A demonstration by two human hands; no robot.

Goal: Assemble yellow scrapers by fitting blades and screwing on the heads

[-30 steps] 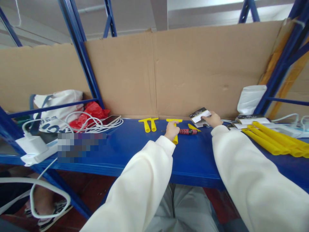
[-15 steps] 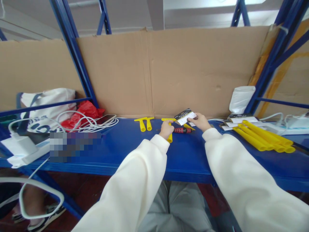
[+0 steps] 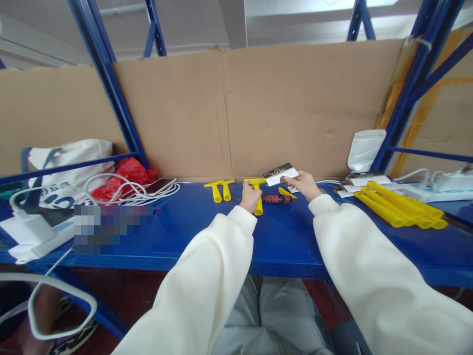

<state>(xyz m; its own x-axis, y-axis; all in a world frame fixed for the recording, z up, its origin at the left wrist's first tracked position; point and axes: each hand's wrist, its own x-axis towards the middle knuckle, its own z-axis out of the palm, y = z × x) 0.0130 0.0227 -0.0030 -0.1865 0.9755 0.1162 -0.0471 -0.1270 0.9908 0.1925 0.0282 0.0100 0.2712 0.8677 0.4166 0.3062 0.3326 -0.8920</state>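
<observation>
My right hand (image 3: 306, 185) pinches a black-and-white printed card (image 3: 280, 174) by its right end, tilted above the table. My left hand (image 3: 250, 195) is closed at the left side of a yellow T-shaped handle (image 3: 259, 205), its fingers by the crossbar; part of the grip is hidden. Between the hands lies a red-and-black screwdriver (image 3: 278, 199), its left end covered by the handle and hand. A small yellow wedge-like piece (image 3: 287, 193) rests just behind it. Further left, two more yellow T-shaped pieces (image 3: 216, 194) lie side by side.
Yellow tubes (image 3: 402, 207) are piled on the right, beside stacked cards (image 3: 364, 178) and a white packet (image 3: 366, 150). White cables (image 3: 158, 192), a red plastic bag (image 3: 127, 177) and a power strip (image 3: 40, 241) occupy the left. Cardboard (image 3: 295, 108) stands behind the blue table (image 3: 207, 229).
My left hand has shifted slightly left, uncovering more of the T-shaped handle. The card in my right hand has turned flatter, showing more of its white part. The view has shifted slightly.
</observation>
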